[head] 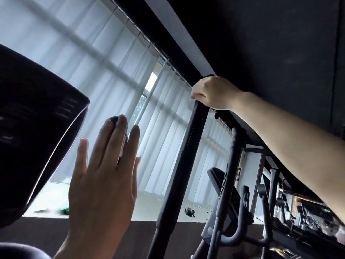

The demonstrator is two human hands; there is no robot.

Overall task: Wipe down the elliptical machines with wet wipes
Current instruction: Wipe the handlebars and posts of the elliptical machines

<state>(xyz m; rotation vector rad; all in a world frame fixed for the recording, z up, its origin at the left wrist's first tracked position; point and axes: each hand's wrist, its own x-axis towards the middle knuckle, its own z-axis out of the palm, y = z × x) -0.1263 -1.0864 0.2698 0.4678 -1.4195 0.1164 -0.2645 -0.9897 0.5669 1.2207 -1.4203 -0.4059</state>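
Observation:
The view is tilted upward. A long black elliptical handlebar [184, 165] rises through the middle of the head view. My right hand [212, 94] is closed around its top end; a pale sliver shows by the thumb, and I cannot tell whether it is a wet wipe. My left hand [104, 174] is held flat with the fingers spread, its back toward me. Its fingers lie over the rounded tip of a second handlebar [113, 120]. The machine's dark curved console [37, 131] fills the left side.
More elliptical machines [233, 193] stand in a row to the right, close to my right forearm. White vertical blinds [104, 58] cover a bright window ahead. A dark ceiling [261, 34] is above. Small objects lie on the pale ledge [189, 212] below the window.

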